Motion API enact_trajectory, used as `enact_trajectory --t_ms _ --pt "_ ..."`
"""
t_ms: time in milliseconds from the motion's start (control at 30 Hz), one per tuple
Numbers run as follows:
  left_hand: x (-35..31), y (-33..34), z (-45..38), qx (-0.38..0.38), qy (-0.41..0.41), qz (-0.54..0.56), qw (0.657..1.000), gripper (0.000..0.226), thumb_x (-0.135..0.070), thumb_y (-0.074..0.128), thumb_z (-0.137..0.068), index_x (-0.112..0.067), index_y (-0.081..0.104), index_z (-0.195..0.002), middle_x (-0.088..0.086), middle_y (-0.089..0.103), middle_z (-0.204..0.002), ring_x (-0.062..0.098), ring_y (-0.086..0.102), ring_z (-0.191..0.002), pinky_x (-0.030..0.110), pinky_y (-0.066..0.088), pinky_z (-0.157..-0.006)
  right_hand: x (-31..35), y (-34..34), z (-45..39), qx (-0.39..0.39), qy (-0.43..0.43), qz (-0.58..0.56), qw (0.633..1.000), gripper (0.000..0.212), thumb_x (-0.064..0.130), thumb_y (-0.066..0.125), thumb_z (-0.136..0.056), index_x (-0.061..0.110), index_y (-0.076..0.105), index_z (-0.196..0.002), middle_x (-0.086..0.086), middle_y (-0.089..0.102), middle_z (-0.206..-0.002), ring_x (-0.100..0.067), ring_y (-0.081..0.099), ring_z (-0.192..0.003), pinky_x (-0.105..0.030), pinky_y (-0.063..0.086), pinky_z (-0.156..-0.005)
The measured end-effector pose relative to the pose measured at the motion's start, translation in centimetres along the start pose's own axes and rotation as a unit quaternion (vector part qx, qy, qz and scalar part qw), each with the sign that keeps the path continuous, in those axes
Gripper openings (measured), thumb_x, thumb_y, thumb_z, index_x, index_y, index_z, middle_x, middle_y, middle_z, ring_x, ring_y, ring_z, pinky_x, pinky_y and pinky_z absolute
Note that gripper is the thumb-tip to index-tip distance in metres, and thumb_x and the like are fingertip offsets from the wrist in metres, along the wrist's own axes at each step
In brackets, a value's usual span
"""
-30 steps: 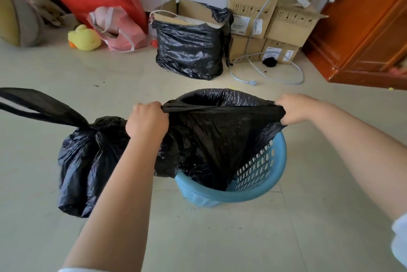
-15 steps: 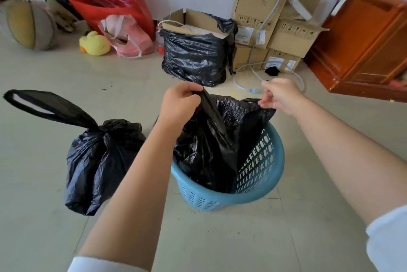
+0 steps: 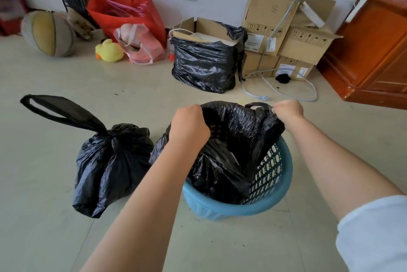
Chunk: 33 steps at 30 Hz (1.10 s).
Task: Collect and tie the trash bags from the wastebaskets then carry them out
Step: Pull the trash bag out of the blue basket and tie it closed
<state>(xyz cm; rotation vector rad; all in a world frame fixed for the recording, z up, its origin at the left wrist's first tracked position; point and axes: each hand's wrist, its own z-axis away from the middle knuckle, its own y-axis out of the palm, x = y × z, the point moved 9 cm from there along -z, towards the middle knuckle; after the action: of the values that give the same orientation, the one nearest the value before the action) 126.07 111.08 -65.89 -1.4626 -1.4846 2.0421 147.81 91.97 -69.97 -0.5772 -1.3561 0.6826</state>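
Bag (image 3: 233, 139) sits in the basket (image 3: 279, 196) on pale tile floor (image 3: 55, 238), tied bag (image 3: 110, 166) touching at 9 o'clock, boxes (image 3: 286, 29) along the wall at 12. Your left hand (image 3: 189, 127) and right hand (image 3: 286, 109) are fisted on its rim, arms extended.

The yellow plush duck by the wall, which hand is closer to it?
Left. The left hand is right of the yellow plush duck; the right hand is farther right.

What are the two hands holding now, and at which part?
Both hold the black trash bag that sits in the blue basket: the left hand grips its top edge, the right hand grips a handle loop.
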Motion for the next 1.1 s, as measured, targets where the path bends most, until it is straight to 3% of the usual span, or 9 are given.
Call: enact_trajectory --t_ms 133,233,333,433,533,633,767,967,1100 --pt "-1.1 -1.7 -0.2 -0.073 -0.016 0.153 0.985 0.035 0.006 0.043 -0.085 -0.007 0.057 -0.114 0.011 0.062 -0.106 0.022 0.049 -0.081 0.027 0.040 -0.067 3.9 -1.3 1.4 0.009 -0.041 -0.259 0.965 0.018 -0.002 0.049 -0.083 0.005 0.065 -0.083 -0.005 0.058 -0.076 -0.018 0.049 -0.066 -0.022 0.041 -0.058" --pt "-3.4 -3.2 -0.2 -0.129 0.019 0.237 0.963 0.032 0.002 0.042 -0.087 -0.010 0.059 -0.111 0.001 0.059 -0.097 0.015 0.047 -0.078 0.023 0.037 -0.068 5.5 -1.2 2.6 0.127 -0.005 -0.355 0.926 0.019 -0.001 0.043 -0.083 0.010 0.050 -0.068 -0.004 0.048 -0.070 -0.016 0.044 -0.058 -0.023 0.033 -0.055" --pt "-5.6 -3.7 0.1 -0.121 0.040 0.360 0.924 0.025 0.003 0.048 -0.083 -0.019 0.060 -0.085 -0.009 0.053 -0.073 0.013 0.049 -0.069 0.020 0.039 -0.060 5.8 -1.4 4.1 0.231 -0.102 0.077 0.964 0.020 0.028 0.061 -0.083 0.011 0.053 -0.077 0.000 0.049 -0.067 -0.014 0.046 -0.059 -0.025 0.034 -0.055" --pt "-6.9 -3.5 0.5 -0.051 0.015 0.540 0.840 0.027 0.005 0.060 -0.080 -0.021 0.056 -0.073 -0.001 0.047 -0.068 0.016 0.045 -0.066 0.019 0.042 -0.062 7.2 -2.0 5.2 0.181 -0.237 0.324 0.898 0.037 0.031 0.058 -0.084 0.010 0.045 -0.055 -0.002 0.037 -0.052 -0.013 0.033 -0.049 -0.026 0.022 -0.047" --pt "-8.0 -4.2 0.5 -0.007 -0.014 0.638 0.770 0.022 0.009 0.059 -0.080 -0.012 0.054 -0.079 0.005 0.046 -0.071 0.019 0.047 -0.066 0.027 0.041 -0.072 10.9 -5.6 6.6 0.109 -0.298 0.103 0.943 0.040 0.027 0.049 -0.091 0.016 0.054 -0.053 0.004 0.039 -0.054 -0.009 0.038 -0.051 -0.019 0.029 -0.047" --pt "-9.9 -7.2 0.5 -0.044 0.017 0.576 0.816 0.027 0.009 0.062 -0.077 -0.017 0.055 -0.075 0.003 0.048 -0.068 0.013 0.048 -0.058 0.020 0.041 -0.062 13.6 -10.1 7.4 0.055 -0.304 -0.130 0.942 0.040 0.026 0.045 -0.093 0.021 0.055 -0.055 -0.003 0.046 -0.061 -0.013 0.045 -0.058 -0.017 0.037 -0.056" --pt "-14.1 -14.0 1.0 -0.166 0.115 0.371 0.907 0.036 -0.004 0.069 -0.073 -0.034 0.052 -0.065 -0.009 0.056 -0.072 0.009 0.055 -0.066 0.020 0.044 -0.064 15.8 -15.5 7.1 0.018 -0.246 -0.335 0.909 0.032 0.029 0.040 -0.095 0.018 0.061 -0.073 -0.012 0.064 -0.092 -0.013 0.052 -0.069 -0.021 0.038 -0.062" --pt "-21.7 -19.9 1.4 -0.217 0.244 0.272 0.905 0.020 -0.003 0.062 -0.077 -0.022 0.057 -0.082 -0.001 0.058 -0.092 0.015 0.054 -0.090 0.022 0.040 -0.081 19.0 -23.6 7.3 0.095 -0.197 -0.621 0.753 0.037 0.035 0.027 -0.098 0.015 0.048 -0.074 0.002 0.070 -0.059 -0.014 0.065 -0.064 -0.028 0.049 -0.065" --pt "-28.3 -20.2 1.6 -0.150 0.336 0.316 0.875 0.035 0.000 0.061 -0.080 -0.032 0.053 -0.069 -0.015 0.057 -0.078 0.003 0.056 -0.077 0.006 0.044 -0.069 18.7 -32.1 7.9 0.010 -0.209 -0.634 0.745 0.039 0.041 0.024 -0.097 0.012 0.046 -0.083 0.004 0.057 -0.037 -0.014 0.052 -0.035 -0.025 0.042 -0.050"
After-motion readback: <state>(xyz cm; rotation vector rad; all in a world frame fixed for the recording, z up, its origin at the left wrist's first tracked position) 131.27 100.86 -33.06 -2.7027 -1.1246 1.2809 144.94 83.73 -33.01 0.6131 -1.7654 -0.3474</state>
